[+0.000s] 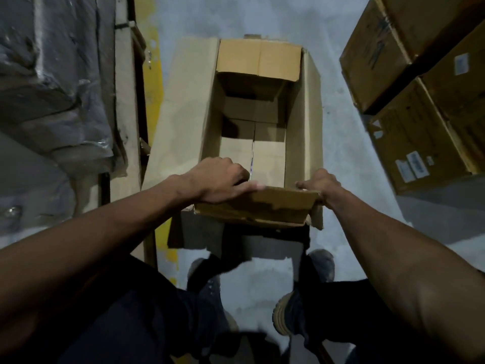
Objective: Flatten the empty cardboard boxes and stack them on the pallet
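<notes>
The open cardboard box (252, 132) is standing on the grey concrete floor (349, 164), mid-scene, just beyond the person's shoes (286, 319). It is not yet flattened: the walls are upright, the bottom flaps are closed with a seam showing along the middle.

The near top flap (256, 206) is being gripped at both ends. The left hand (220, 179) is curled over the flap's left end, thumb laid along the edge. The right hand (319, 185) is clamped on the right corner, fingers wrapped, index pointing inward along the edge. The far flap (258, 59) is folded in; the left side flap (183, 106) is splayed outward.

Handling, as judged: empty corrugated board, so light and stiff across panels but weak at creases. The near flap is looking torn and ragged on its outer face, so a hard pull there is likely to rip it. A hold on wall edges or opposite corners is probably better for collapsing, once the bottom seam is opened.

Surroundings: dim warehouse aisle. Plastic-wrapped goods (52, 74) are lying at left beside a yellow floor stripe (154, 82). Labelled closed cartons (420, 101) are stacked at right. No pallet is being clearly identified here.
</notes>
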Demonstrator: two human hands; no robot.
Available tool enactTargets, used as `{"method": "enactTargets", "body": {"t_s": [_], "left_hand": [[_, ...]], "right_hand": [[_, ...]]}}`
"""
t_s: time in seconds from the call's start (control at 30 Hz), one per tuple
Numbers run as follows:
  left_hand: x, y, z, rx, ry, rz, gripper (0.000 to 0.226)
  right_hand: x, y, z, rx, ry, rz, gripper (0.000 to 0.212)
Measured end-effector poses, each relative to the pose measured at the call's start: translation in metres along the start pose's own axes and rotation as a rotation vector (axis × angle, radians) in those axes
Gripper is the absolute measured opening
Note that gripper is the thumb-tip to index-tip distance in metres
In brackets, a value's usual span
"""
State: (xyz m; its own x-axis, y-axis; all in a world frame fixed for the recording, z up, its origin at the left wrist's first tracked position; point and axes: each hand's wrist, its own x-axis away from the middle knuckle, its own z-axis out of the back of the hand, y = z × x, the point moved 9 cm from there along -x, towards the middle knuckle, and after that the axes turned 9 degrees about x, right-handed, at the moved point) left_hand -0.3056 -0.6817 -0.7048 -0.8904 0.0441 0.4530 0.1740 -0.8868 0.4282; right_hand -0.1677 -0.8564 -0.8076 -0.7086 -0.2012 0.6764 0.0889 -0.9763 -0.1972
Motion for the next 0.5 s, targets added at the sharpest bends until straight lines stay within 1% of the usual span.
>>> {"method": "enactTargets", "body": {"t_s": [0.03, 0.07, 0.13, 0.17, 0.23, 0.3, 0.4, 0.5], "left_hand": [[0.007, 0.005, -0.001, 0.093, -0.019, 0.016, 0.085], [0.01, 0.007, -0.005, 0.203, -0.057, 0.048, 0.088], [0.013, 0.008, -0.025, 0.337, -0.194, 0.141, 0.082], [0.014, 0.008, -0.039, 0.322, -0.268, 0.176, 0.074], [0.011, 0.006, -0.069, 0.177, -0.379, 0.178, 0.052], [0.008, 0.002, -0.098, 0.108, -0.431, 0.175, 0.045], [0.001, -0.003, -0.131, 0.099, -0.409, 0.228, 0.049], [-0.005, -0.006, -0.143, 0.007, -0.285, 0.3, 0.05]], "right_hand": [[0.004, 0.0, -0.003, 0.034, 0.002, 0.016, 0.033], [0.005, 0.0, -0.006, 0.055, 0.004, 0.025, 0.031], [0.01, 0.001, -0.011, 0.076, 0.014, 0.026, 0.027], [0.012, 0.001, -0.013, 0.083, 0.016, 0.03, 0.026], [0.012, 0.0, -0.016, 0.088, 0.019, 0.034, 0.025], [0.012, -0.001, -0.017, 0.092, 0.033, 0.032, 0.025], [0.007, 0.003, -0.022, 0.09, 0.034, 0.023, 0.029], [0.005, 0.004, -0.032, 0.074, 0.028, 0.013, 0.038]]}}
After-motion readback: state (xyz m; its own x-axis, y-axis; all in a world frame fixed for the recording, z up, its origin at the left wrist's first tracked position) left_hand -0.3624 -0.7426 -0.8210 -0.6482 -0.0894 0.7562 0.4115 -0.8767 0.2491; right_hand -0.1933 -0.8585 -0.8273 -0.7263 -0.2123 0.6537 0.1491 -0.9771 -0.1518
